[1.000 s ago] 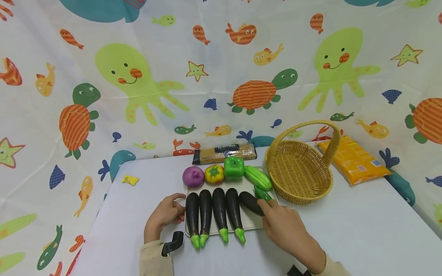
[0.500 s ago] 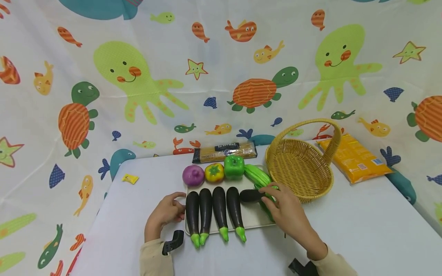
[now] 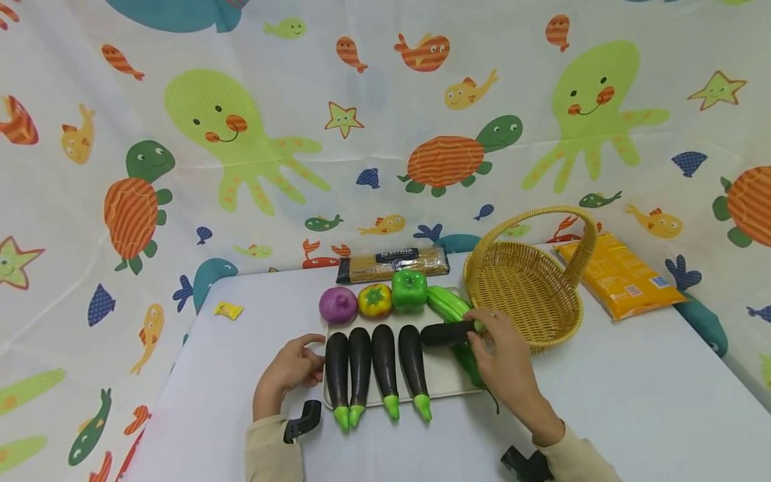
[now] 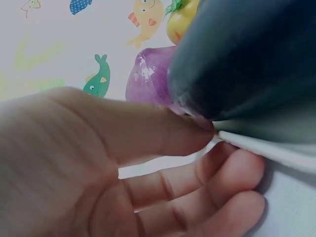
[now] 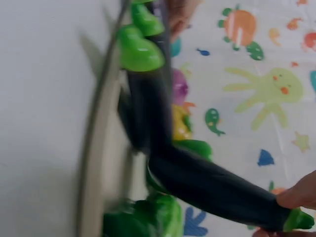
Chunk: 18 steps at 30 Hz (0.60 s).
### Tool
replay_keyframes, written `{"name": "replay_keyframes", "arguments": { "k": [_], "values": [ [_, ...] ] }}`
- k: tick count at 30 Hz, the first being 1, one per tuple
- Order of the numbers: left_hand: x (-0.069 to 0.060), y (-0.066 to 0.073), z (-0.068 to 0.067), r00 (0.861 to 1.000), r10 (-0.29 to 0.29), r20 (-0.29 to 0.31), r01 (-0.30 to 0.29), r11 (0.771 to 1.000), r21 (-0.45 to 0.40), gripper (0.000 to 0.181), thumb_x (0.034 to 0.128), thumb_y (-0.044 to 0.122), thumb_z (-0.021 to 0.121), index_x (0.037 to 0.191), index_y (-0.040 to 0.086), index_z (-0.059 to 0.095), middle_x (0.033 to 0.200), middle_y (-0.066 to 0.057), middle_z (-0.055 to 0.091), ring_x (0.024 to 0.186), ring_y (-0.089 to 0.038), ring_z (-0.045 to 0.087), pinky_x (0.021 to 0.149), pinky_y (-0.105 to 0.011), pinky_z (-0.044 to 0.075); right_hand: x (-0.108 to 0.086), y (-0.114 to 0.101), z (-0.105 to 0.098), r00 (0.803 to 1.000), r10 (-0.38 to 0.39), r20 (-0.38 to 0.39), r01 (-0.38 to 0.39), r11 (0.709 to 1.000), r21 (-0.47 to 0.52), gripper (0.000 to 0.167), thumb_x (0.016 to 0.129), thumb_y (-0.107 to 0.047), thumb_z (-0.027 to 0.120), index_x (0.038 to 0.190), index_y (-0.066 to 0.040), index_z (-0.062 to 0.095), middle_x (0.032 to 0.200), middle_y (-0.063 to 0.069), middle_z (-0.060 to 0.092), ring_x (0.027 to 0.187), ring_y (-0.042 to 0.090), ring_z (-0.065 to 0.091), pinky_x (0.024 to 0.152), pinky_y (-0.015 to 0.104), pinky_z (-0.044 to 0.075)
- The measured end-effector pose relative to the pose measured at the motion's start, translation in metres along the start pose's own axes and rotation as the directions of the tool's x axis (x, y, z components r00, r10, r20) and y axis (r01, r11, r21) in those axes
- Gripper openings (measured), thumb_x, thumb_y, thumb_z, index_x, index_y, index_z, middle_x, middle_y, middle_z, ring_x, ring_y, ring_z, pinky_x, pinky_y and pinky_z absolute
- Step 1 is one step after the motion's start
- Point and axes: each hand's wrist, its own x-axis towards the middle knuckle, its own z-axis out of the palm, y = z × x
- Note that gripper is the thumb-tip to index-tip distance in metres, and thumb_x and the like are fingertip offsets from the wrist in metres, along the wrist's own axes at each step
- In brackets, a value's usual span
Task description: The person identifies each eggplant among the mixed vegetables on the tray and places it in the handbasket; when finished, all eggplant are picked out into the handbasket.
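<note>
In the head view, my right hand (image 3: 512, 368) pinches a dark eggplant (image 3: 444, 334) near its green stem end, between thumb and fingers. This eggplant lies crosswise over the right part of a pale tray (image 3: 442, 375). Several more eggplants (image 3: 384, 361) stand side by side on the tray, their green stems over its near edge. My left hand (image 3: 289, 371) is at the tray's left edge; in the left wrist view its thumb (image 4: 163, 133) lies above the rim (image 4: 266, 148), with curled fingers below. A long green pepper (image 3: 468, 361) is partly hidden behind my right hand.
Along the tray's far side sit a purple onion (image 3: 338, 305), a yellow pepper (image 3: 375, 300), a green bell pepper (image 3: 409, 290) and a ridged green vegetable (image 3: 447, 303). Beyond are a spaghetti pack (image 3: 394, 265), a wicker basket (image 3: 518, 301), an orange packet (image 3: 620, 278) and a yellow wrapper (image 3: 229, 310).
My right hand has moved away from me, swinging the eggplant's stem end round from a slant to nearly crosswise, slightly raised. The left hand stays at the tray edge.
</note>
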Motion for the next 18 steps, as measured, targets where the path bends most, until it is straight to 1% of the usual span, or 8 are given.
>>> {"name": "replay_keyframes", "arguments": {
  "k": [2,3,6,8,10,13,17,18],
  "values": [
    [-0.001,-0.001,-0.001,1.0,0.0,0.003,0.0,1.0,-0.001,0.045,0.0934,-0.01,0.051,0.138,-0.007,0.051,0.075,-0.009,0.065,0.061,-0.018,0.059,0.057,-0.032,0.056,0.004,0.0,-0.009,0.997,0.071,-0.013,-0.07,0.993,0.096,0.034,0.081,0.016,0.076,0.108,-0.004,0.071,0.109,0.011,0.069,0.089,0.011,0.06,0.071,0.025,0.053],
    [-0.001,-0.002,-0.001,1.0,-0.002,0.001,0.002,1.0,0.0,0.044,0.0941,-0.009,0.051,0.138,-0.007,0.051,0.075,-0.009,0.065,0.061,-0.018,0.059,0.057,-0.032,0.055,0.007,0.0,-0.015,0.994,0.112,-0.017,-0.108,0.982,0.157,0.033,0.083,0.016,0.074,0.109,-0.003,0.07,0.112,0.011,0.069,0.093,0.009,0.061,0.075,0.021,0.053],
    [0.0,-0.004,-0.001,1.0,-0.002,-0.001,0.002,1.0,0.001,0.042,0.0958,-0.008,0.052,0.138,-0.006,0.051,0.075,-0.009,0.064,0.062,-0.017,0.059,0.057,-0.031,0.055,0.019,0.002,-0.036,0.97,0.243,-0.008,-0.226,0.916,0.331,0.023,0.09,0.014,0.068,0.109,0.003,0.07,0.119,0.008,0.068,0.11,0.006,0.06,0.087,0.012,0.051],
    [0.0,-0.005,-0.002,1.0,-0.004,0.0,0.004,1.0,-0.001,0.042,0.0962,-0.007,0.053,0.138,-0.006,0.051,0.075,-0.009,0.064,0.062,-0.018,0.059,0.057,-0.031,0.055,0.028,0.006,-0.049,0.958,0.287,-0.022,-0.255,0.88,0.4,0.017,0.094,0.012,0.065,0.109,0.006,0.069,0.122,0.005,0.069,0.115,0.006,0.06,0.089,0.013,0.051],
    [0.0,-0.005,-0.002,1.0,-0.004,0.005,0.004,1.0,-0.005,0.042,0.0966,-0.007,0.054,0.139,-0.006,0.051,0.075,-0.01,0.064,0.062,-0.017,0.059,0.057,-0.032,0.056,0.037,0.012,-0.061,0.952,0.305,-0.042,-0.259,0.867,0.426,0.014,0.096,0.008,0.063,0.109,0.009,0.068,0.123,0.001,0.069,0.118,0.008,0.06,0.09,0.014,0.051],
    [0.0,-0.004,-0.002,1.0,-0.006,0.002,0.006,1.0,-0.008,0.043,0.096,-0.008,0.054,0.139,-0.006,0.051,0.075,-0.01,0.064,0.062,-0.018,0.06,0.057,-0.032,0.056,0.051,0.025,-0.073,0.95,0.308,-0.054,-0.261,0.877,0.403,0.016,0.098,0.002,0.064,0.113,0.007,0.068,0.123,-0.005,0.068,0.115,0.01,0.061,0.087,0.013,0.05],
    [-0.001,-0.003,0.0,1.0,-0.013,-0.005,0.013,1.0,-0.01,0.043,0.0953,-0.009,0.053,0.138,-0.006,0.052,0.076,-0.011,0.064,0.063,-0.018,0.06,0.057,-0.032,0.056,0.071,0.048,-0.082,0.946,0.325,-0.002,-0.304,0.888,0.344,0.022,0.099,-0.004,0.066,0.12,0.003,0.065,0.121,-0.011,0.063,0.108,0.009,0.06,0.082,0.012,0.05],
    [-0.002,-0.003,0.0,1.0,-0.017,-0.001,0.017,1.0,-0.013,0.043,0.0952,-0.009,0.053,0.138,-0.006,0.052,0.077,-0.011,0.064,0.063,-0.018,0.06,0.058,-0.032,0.056,0.076,0.054,-0.084,0.943,0.333,0.023,-0.321,0.887,0.331,0.025,0.099,-0.004,0.066,0.122,0.003,0.063,0.121,-0.009,0.063,0.107,0.008,0.059,0.081,0.012,0.051]
  ]
}}
